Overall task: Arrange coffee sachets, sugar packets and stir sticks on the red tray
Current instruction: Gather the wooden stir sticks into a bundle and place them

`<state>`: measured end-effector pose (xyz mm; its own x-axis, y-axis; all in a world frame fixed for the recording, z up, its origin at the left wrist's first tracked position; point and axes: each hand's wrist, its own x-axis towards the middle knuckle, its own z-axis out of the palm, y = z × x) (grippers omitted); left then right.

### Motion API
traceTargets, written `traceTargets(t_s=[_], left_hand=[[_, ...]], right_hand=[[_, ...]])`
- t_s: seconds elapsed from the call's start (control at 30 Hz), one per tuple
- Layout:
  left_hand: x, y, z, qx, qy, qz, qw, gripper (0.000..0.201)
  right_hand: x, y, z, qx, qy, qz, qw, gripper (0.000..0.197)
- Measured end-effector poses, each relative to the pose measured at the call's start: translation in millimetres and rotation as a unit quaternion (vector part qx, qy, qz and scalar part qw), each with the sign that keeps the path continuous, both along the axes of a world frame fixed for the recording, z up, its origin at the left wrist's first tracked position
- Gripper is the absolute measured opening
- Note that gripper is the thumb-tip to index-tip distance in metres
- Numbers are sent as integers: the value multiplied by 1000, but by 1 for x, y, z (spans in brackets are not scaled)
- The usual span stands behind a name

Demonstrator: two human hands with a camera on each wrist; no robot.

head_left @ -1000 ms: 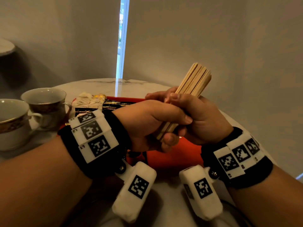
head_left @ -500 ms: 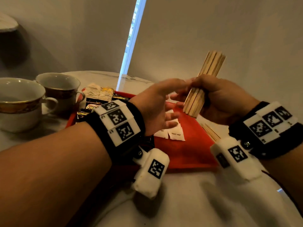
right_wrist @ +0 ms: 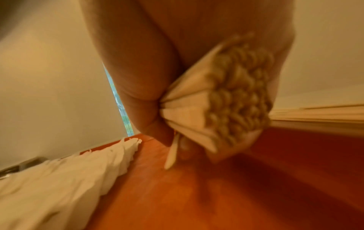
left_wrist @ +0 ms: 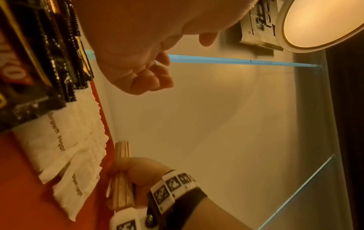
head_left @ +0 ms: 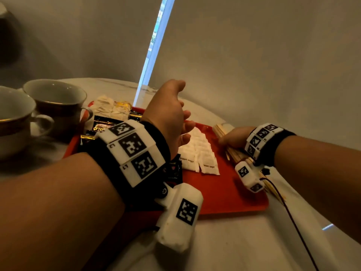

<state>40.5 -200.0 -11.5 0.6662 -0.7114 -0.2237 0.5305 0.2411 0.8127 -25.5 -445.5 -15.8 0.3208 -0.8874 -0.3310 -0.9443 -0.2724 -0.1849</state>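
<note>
Your round marble table (head_left: pixel 224 247) carries the flat red tray (head_left: pixel 230 194), its near-right corner bare. White crinkle-edged sugar packets (head_left: pixel 197 153) fan across its middle, glossy black coffee sachets (head_left: pixel 101 126) lie toward its left edge. Your right hand (head_left: pixel 234 136) clamps the bundled wooden stir sticks (head_left: pixel 219 128) at the tray's right edge; your left hand (head_left: pixel 168 114) hovers above, fingers loosely curled, empty.

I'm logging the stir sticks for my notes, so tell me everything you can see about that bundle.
The stir sticks are flat, pale wooden strips bunched in one thick bundle. The right hand grips it around the middle, low over the right side of the red tray, beside the white sugar packets. Its rounded ends fan out unevenly.
</note>
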Motion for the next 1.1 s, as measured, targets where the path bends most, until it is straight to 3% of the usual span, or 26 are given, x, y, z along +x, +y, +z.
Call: traceTargets(t_s=[0.3,0.47,0.57,0.7,0.97,1.1], left_hand=[[3,0,0,0,29,-8,1000,42],[2,1,0,6,33,-2,999,42],[1,1,1,7,31,-4,999,42],[-1,3,2,5,30,-7,1000,42],[-4,3,2,8,25,-16,1000,41],[-6,2,1,10,20,-12,1000,39]], right_hand=[[37,-5,-7,28,63,11,998,61],[35,1,-4,6,44,11,999,50],[34,-3,-5,-19,39,32,999,53],[32,-6,-2,13,29,29,999,61],[20,-13,8,-20,-23,61,998,42],[22,-8,-1,-54,42,120,990,44]])
